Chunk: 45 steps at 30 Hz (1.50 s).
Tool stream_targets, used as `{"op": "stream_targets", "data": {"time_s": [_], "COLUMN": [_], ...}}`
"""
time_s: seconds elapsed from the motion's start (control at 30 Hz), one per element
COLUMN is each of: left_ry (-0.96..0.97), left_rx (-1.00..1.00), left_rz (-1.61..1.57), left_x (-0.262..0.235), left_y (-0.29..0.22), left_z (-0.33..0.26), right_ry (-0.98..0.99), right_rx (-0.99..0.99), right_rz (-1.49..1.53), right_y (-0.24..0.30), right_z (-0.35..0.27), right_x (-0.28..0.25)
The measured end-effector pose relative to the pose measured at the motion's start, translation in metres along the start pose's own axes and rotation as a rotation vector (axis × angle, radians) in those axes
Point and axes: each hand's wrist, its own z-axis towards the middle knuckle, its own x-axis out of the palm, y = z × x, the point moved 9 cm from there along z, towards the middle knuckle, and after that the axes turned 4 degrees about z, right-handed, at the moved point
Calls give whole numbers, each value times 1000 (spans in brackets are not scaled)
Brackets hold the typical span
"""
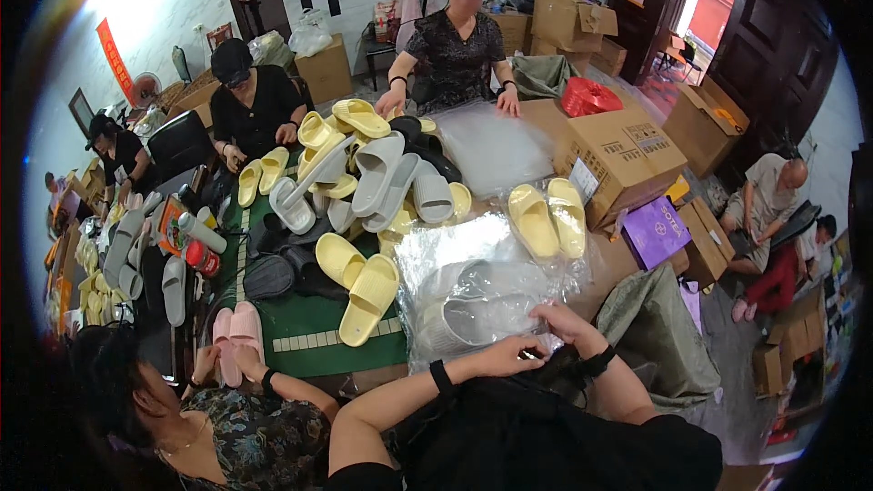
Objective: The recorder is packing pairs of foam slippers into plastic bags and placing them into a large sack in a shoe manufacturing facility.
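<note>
**Black clothing [564, 445] fills the bottom edge, two hands at a bag of gray slippers [473, 318]**

From the lower centre of the frame, the wearer's forearms reach up to a clear bag [420, 332] lying right of centre on the table, the gray slippers side by side inside. The right hand [561, 323] pinches the bag's right edge between thumb and finger. The left hand [511, 356] is curled just below it; I can't tell whether it grips the plastic. Above the bag lies a wrapped yellow pair [547, 223], near a cardboard box [627, 164]. Two loose yellow slippers [368, 291] sit to the left, below a heap of slippers [382, 173]. Lower left, a co-worker [245, 432] has both hands on pink slippers [238, 341]; another in a dark cap [464, 50] stands at top centre.
</note>
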Motion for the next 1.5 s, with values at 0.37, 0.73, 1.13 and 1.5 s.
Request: {"op": "stream_targets", "data": {"time_s": [0.37, 0.73, 1.13, 1.5], "left_ry": [-291, -367, -827, -1757], "left_rx": [-340, -513, -586, -966], "left_rz": [363, 417, 192, 461], "left_x": [-79, -112, -170, -230], "left_y": [92, 136, 161, 154], "left_z": [-54, -88, -151, -278], "right_ry": [-485, -323, -346, -392], "right_rx": [-617, -190, -183, -2], "right_rz": [-106, 866, 872, 782], "right_y": [222, 54, 29, 8], "right_z": [-49, 131, 108, 104], "right_x": [-14, -115, -108, -108]}}
